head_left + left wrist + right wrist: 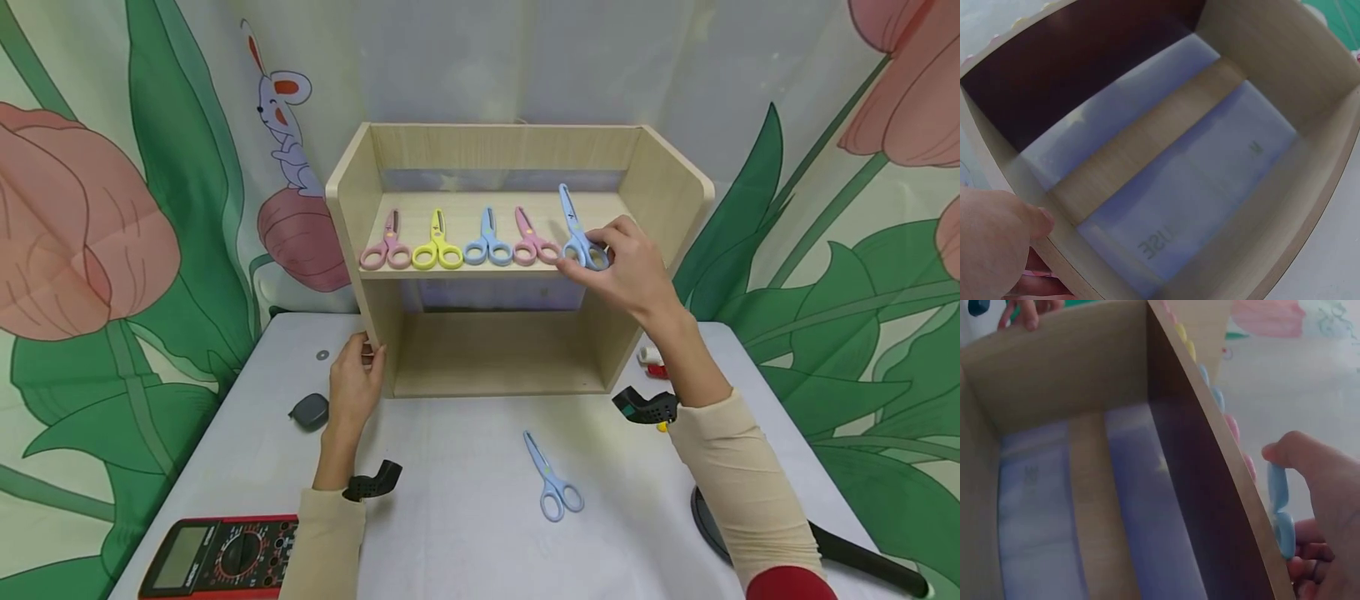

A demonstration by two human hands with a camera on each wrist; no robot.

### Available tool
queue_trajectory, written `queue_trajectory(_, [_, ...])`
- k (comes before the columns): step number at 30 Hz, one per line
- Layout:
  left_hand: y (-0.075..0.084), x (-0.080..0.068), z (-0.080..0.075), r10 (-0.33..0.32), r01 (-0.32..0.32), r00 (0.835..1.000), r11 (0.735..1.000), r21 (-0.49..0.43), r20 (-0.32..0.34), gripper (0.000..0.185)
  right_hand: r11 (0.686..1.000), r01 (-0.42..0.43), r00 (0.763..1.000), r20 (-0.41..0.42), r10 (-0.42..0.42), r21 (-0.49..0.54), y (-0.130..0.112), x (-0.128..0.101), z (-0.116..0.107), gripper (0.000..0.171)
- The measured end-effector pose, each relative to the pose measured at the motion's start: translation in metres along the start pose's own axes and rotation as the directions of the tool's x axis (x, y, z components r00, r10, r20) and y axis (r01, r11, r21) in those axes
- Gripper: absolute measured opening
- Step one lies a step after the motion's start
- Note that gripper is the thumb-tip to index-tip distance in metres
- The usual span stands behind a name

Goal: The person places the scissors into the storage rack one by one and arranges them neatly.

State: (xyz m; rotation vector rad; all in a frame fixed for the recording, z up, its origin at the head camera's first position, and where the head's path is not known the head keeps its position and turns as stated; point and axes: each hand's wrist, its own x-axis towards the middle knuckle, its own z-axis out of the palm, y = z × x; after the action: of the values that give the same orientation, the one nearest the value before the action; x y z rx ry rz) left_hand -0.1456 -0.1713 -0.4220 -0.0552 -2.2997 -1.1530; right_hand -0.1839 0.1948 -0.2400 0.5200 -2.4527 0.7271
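Note:
On the right end of the wooden rack's upper shelf (480, 272), my right hand (633, 262) grips the handle rings of blue scissors (573, 225), blades pointing up and back. To their left stands a row of pink scissors (388, 242), yellow scissors (437, 242), another blue pair (488, 240) and a second pink pair (534, 239). My left hand (356, 379) holds the front edge of the rack's left side panel, thumb inside in the left wrist view. One more pair of blue scissors (551, 479) lies on the table in front of the rack.
A red and black multimeter (225, 554) lies at the front left, with a dark grey tape measure (311, 412) beyond it. Past my right forearm are a black-handled round object (862, 554) and small white and red items (652, 358). The rack's lower compartment (495, 354) faces me.

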Motion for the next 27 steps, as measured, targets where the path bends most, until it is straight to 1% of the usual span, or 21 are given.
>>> queue_trajectory(3, [0.000, 0.000, 0.000, 0.000, 0.000, 1.000, 1.000, -0.004, 0.003, 0.030, 0.999, -0.040, 0.997, 0.070, 0.041, -0.005, 0.005, 0.004, -0.003, 0.056])
queue_trajectory(7, [0.000, 0.000, 0.000, -0.008, 0.008, 1.000, 1.000, -0.006, 0.011, 0.030, 0.995, -0.089, 0.983, 0.155, 0.094, -0.042, 0.009, 0.008, -0.007, 0.060])
queue_trajectory(12, [0.000, 0.000, 0.000, -0.011, 0.011, 1.000, 1.000, -0.003, 0.011, 0.030, 0.991, -0.112, 0.968, 0.218, 0.126, -0.073, 0.009, 0.011, -0.011, 0.067])
queue_trajectory(16, [0.001, -0.001, 0.000, -0.005, 0.006, 1.000, 1.000, -0.009, 0.006, 0.030, 0.989, -0.124, 0.960, 0.241, 0.140, -0.081, 0.007, 0.012, -0.013, 0.070])
queue_trajectory(21, [0.001, -0.001, 0.000, -0.001, 0.001, 1.000, 1.000, -0.003, 0.004, 0.030, 0.987, -0.131, 0.955, 0.253, 0.152, -0.097, 0.006, 0.012, -0.012, 0.069])
queue_trajectory(25, [0.001, -0.001, 0.000, -0.002, 0.002, 1.000, 1.000, 0.002, 0.007, 0.030, 0.986, -0.125, 0.959, 0.239, 0.149, -0.115, 0.003, 0.009, -0.014, 0.076])
queue_trajectory(27, [0.001, -0.001, 0.000, -0.005, 0.005, 1.000, 1.000, 0.003, 0.011, 0.030, 0.985, -0.129, 0.966, 0.211, 0.150, -0.111, 0.000, 0.004, -0.015, 0.080])
